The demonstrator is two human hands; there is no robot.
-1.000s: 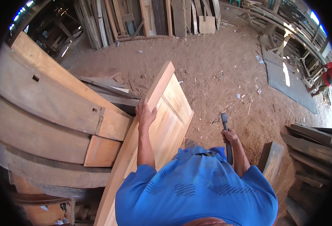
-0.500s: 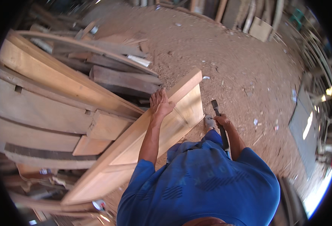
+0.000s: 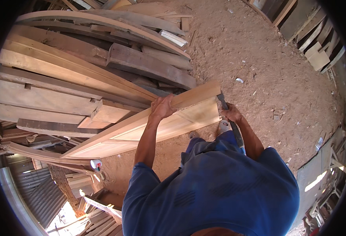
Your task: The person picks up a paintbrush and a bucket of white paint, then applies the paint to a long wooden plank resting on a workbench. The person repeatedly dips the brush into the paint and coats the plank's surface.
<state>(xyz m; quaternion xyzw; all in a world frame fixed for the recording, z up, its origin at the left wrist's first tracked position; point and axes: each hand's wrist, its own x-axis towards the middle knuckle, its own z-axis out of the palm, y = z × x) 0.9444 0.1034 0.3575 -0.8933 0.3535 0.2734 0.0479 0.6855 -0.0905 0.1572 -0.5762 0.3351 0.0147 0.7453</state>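
Observation:
A pale wooden panelled door point(image 3: 188, 112) stands tilted on its long edge, leaning toward the lumber pile on my left. My left hand point(image 3: 163, 107) grips its upper edge, fingers curled over the far side and thumb on the near side. In my right hand point(image 3: 232, 113) is a dark hammer point(image 3: 237, 133), held partway up its black handle. The hammer's narrow head is right beside the door's far right end; I cannot tell whether they touch.
A pile of planks and beams point(image 3: 149, 69) fills the left side. A white can point(image 3: 96, 163) sits near the door's lower left end. Boards point(image 3: 318, 57) lean at the far right. Bare earth floor point(image 3: 267, 86) has scattered scraps. My shoe point(image 3: 224, 126) is close to the door.
My view has turned, and the door now lies flatter across it. The hammer's head has come up to the door's end. My left hand stays on the upper edge, its fingers more curled.

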